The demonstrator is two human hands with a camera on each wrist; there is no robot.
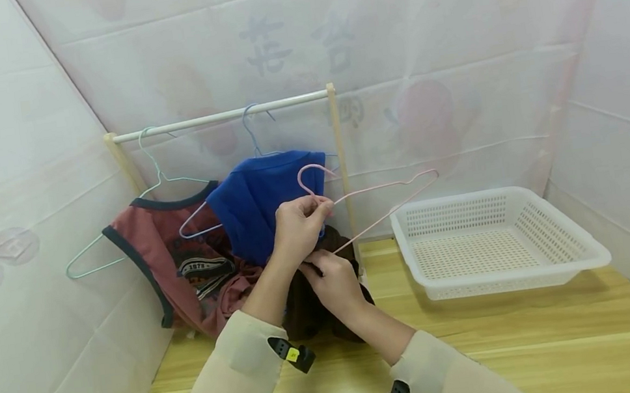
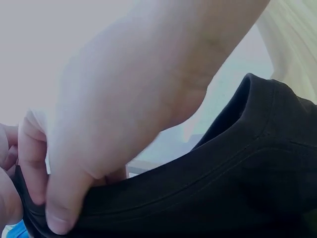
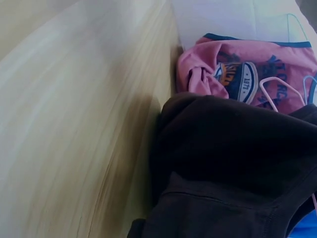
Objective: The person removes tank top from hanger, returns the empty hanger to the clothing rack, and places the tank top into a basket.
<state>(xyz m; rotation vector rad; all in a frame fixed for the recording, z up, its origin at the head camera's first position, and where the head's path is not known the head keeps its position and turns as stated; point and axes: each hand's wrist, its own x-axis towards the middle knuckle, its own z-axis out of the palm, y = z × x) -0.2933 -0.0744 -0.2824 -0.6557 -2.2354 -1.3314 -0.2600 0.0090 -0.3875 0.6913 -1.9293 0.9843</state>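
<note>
Near your worktop's (image 1: 532, 327) back edge, your left hand (image 1: 300, 228) pinches a pink hanger (image 1: 375, 187), your right hand (image 1: 334, 280) dark cloth (image 1: 313, 315). It seems half on; probably tuck the hanger's bare end (image 1: 437, 173) in next.

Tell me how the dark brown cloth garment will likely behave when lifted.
The dark brown cloth garment should sag rather than hold its shape, since it droops in loose folds. It seems unlikely to crack or roll, being soft fabric with stitched edges. It may bunch, given how it already creases.
</note>
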